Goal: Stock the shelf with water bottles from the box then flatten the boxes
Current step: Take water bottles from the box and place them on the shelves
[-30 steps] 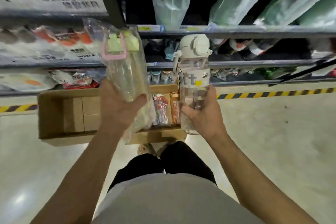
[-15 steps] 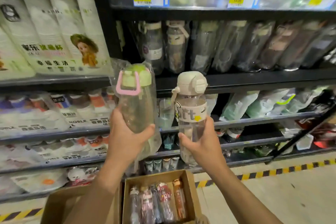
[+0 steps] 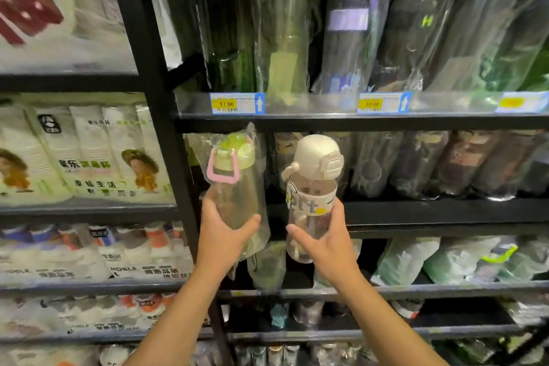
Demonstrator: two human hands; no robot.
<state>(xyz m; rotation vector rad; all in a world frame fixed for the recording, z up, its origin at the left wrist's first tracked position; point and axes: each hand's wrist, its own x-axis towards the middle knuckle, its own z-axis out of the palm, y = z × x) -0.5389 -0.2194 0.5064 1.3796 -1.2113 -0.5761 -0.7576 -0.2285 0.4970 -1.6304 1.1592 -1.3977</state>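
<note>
Both clear plastic bottles now sit higher, level with the dark shelf; the box is out of view. The left hand grips the bagged green-capped bottle, the right hand the cream-capped bottle.

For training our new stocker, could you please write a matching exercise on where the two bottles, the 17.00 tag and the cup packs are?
1. green-lidded bottle
2. cream-lidded bottle
3. 17.00 tag
4. cup packs

a. in the right hand
b. on the shelf edge
c. in the left hand
d. left of the black post

Pairs: 1-c, 2-a, 3-b, 4-d
</note>
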